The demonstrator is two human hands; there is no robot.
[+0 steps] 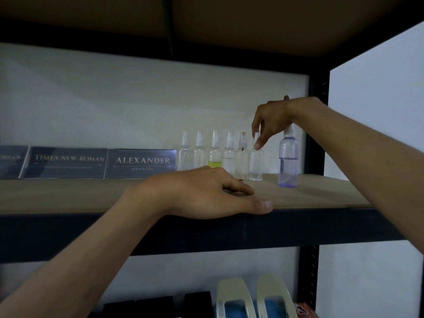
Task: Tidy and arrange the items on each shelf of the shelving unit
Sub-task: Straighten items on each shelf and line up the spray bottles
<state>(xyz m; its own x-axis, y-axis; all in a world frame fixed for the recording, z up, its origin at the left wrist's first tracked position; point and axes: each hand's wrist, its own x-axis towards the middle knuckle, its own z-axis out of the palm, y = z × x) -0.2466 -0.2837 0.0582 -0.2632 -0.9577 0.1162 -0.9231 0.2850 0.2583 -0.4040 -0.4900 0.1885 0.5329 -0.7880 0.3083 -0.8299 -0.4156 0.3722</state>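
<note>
While my left hand (pixel 206 193) lies flat and relaxed on the front lip of the shelf board (pixel 321 193), low in the middle of the frame and holding nothing, my right hand (pixel 273 120) hangs down from the right side and pinches the cap of a clear spray bottle (pixel 255 161) between thumb and forefinger. That bottle stands upright on the board, just right of centre, at the right-hand end of a row of spray bottles (pixel 202 154). It is close beside its neighbour; whether they touch I cannot tell. A taller purple bottle (pixel 288 161) stands apart, further right and nearer the front edge. Dark name plates (pixel 142 162) line the back on the left of the picture.

I judge the clear bottle to be thin plastic and nearly empty, so it should be very light and stiff enough not to dent. It is also tall and narrow, easy to tip into the row. The cap serves for small nudges but might pull off; for a lift I would take the body just under the shoulder. The purple one holds liquid, so it is likely heavier and steadier.
</note>
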